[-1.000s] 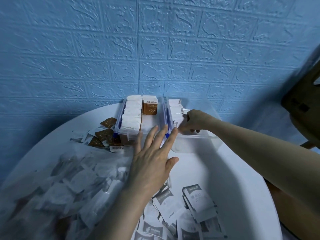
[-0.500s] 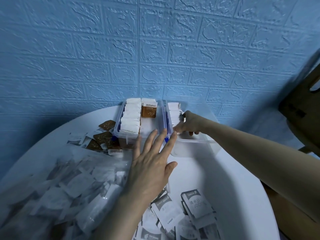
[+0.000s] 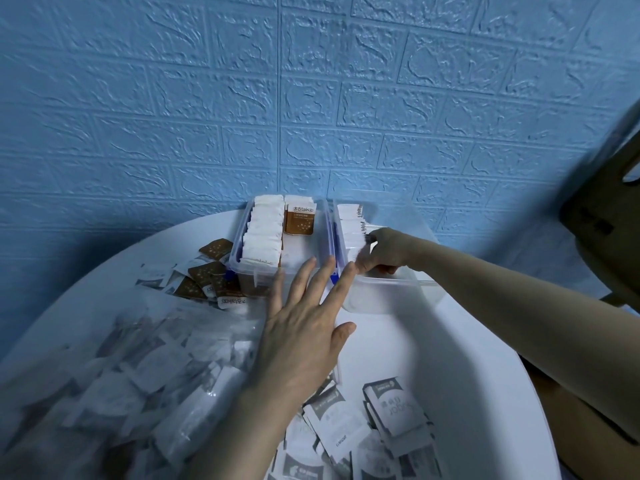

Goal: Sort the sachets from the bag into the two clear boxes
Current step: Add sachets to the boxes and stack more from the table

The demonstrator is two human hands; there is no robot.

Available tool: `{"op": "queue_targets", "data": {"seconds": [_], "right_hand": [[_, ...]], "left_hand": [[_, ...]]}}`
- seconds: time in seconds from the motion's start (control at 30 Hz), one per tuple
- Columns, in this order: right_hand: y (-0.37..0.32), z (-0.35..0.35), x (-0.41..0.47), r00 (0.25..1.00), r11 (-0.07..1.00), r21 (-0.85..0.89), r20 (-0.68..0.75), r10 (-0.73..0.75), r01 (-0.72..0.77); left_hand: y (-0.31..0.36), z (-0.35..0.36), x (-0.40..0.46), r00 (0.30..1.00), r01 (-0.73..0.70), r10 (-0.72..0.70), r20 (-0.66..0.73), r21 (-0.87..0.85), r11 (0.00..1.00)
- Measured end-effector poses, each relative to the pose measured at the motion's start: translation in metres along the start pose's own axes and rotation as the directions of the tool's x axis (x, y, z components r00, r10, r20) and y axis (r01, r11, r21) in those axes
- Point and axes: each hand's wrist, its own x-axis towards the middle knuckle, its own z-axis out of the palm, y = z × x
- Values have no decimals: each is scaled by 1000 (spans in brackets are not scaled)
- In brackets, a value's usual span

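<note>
We're midway: left box (image 3: pixel 256 271) at 12 nearly full, right box (image 3: pixel 388 289) partly. Right hand (image 3: pixel 384 249) pinches sachets (image 3: pixel 349 225) there; left hand (image 3: pixel 304 323) flat, released. Bag (image 3: pixel 104 375) at 8 still loaded.
</note>
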Motion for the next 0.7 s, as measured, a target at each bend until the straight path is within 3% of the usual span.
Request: {"op": "queue_targets", "data": {"seconds": [0.4,0.53,0.7], "right_hand": [[-4,-3,-11,999,999,1,12,36,-36],[-16,-10,-37,986,990,-135,-167,21,-44],[-17,-6,-100,869,955,-204,-407,-281,213]], "left_hand": [[1,-3,0,999,0,0,35,-5,1000],[0,-6,1,997,-3,4,82,-6,1000],[4,-23,2,982,21,-5,191,-86,996]]}}
